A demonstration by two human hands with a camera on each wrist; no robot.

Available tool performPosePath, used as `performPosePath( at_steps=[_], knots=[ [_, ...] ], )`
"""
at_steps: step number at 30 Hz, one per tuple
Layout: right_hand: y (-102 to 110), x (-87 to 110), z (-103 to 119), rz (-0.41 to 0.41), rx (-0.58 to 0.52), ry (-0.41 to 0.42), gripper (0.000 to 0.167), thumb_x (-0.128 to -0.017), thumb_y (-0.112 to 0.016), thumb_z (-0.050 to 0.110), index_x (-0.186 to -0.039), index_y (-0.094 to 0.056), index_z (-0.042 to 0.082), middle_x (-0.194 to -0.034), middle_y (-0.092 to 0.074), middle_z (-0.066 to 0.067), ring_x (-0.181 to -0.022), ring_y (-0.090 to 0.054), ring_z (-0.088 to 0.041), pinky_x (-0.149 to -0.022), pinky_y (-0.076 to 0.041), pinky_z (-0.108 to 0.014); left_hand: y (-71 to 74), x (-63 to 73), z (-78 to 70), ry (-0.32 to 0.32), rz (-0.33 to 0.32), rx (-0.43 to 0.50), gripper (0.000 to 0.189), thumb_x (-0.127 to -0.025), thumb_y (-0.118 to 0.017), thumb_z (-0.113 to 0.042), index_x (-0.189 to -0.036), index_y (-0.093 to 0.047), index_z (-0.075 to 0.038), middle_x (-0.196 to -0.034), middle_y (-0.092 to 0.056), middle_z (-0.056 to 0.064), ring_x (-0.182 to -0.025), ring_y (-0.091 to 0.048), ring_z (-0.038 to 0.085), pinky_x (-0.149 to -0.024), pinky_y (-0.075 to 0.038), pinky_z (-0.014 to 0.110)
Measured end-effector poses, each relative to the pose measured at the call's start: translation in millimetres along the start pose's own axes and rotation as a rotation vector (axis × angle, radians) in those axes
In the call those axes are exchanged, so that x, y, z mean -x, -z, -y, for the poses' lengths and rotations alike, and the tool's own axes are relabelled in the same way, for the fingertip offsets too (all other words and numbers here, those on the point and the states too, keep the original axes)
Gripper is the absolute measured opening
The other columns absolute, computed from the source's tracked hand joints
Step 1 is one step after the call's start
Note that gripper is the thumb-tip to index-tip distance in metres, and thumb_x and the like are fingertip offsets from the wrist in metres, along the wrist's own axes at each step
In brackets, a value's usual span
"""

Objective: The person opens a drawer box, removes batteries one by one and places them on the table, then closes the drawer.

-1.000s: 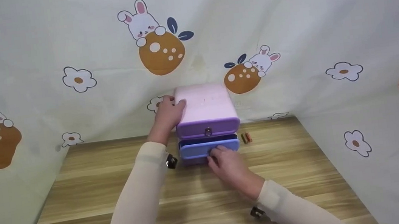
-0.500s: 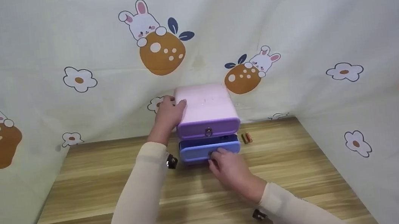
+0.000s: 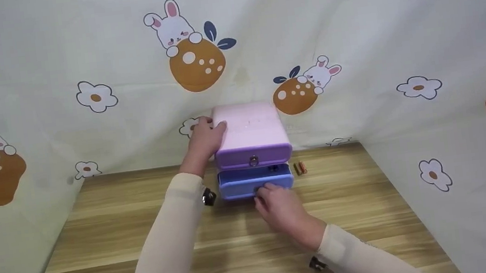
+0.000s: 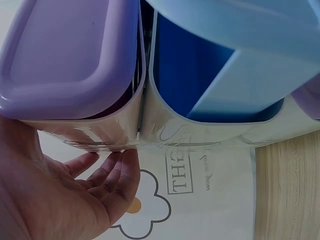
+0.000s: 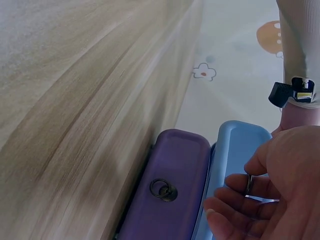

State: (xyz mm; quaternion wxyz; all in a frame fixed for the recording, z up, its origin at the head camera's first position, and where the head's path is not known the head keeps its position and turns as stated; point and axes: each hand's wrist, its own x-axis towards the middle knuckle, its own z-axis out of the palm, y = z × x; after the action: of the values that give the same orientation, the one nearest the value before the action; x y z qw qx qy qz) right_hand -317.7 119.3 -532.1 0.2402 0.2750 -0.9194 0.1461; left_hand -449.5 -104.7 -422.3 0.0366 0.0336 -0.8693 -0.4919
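Note:
A pink-topped drawer cabinet stands at the table's back. My left hand rests on its upper left edge, thumb on top. In the left wrist view, the slightly bent fingers touch the cabinet's side. Below the upper purple drawer, the blue drawer is partly out, its inside showing. My right hand is at its front; in the right wrist view, thumb and forefinger pinch the blue drawer's metal pull ring. Lower down is another purple drawer with a ring.
Two small cylinders, one dark and one red, lie on the wooden table right of the cabinet. Something small and dark shows inside the blue drawer at its right. A printed cloth hangs behind and at both sides.
The blue drawer has slid further out toward me with my right hand at its ring, showing more of its inside and a dark thing in it. My left hand has stayed in place.

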Motion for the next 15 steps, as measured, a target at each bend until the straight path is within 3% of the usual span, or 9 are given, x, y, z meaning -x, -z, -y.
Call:
performPosePath(
  at_steps=[9, 15],
  knots=[
    [2.9, 2.1, 0.4, 0.010, -0.041, -0.020, 0.011, -0.100, -0.075, 0.021, -0.099, -0.079, 0.010, -0.093, -0.072, -0.003, -0.077, -0.071, -0.026, -0.065, -0.060, -0.043, 0.4, 0.2, 0.4, -0.027, -0.004, 0.008, 0.069, -0.109, -0.057, -0.050, -0.156, -0.045, -0.001, -0.154, -0.057, 0.020, -0.143, -0.054, 0.039, -0.119, -0.044, 0.053],
    [3.6, 2.5, 0.5, 0.008, -0.044, -0.014, 0.010, -0.099, -0.077, 0.020, -0.099, -0.080, 0.010, -0.093, -0.073, -0.004, -0.076, -0.070, -0.025, -0.065, -0.059, -0.043, 1.7, 2.4, -1.5, -0.006, 0.006, 0.012, 0.070, -0.110, -0.056, -0.051, -0.158, -0.044, -0.002, -0.156, -0.056, 0.021, -0.144, -0.054, 0.039, -0.120, -0.044, 0.054]
  ],
)
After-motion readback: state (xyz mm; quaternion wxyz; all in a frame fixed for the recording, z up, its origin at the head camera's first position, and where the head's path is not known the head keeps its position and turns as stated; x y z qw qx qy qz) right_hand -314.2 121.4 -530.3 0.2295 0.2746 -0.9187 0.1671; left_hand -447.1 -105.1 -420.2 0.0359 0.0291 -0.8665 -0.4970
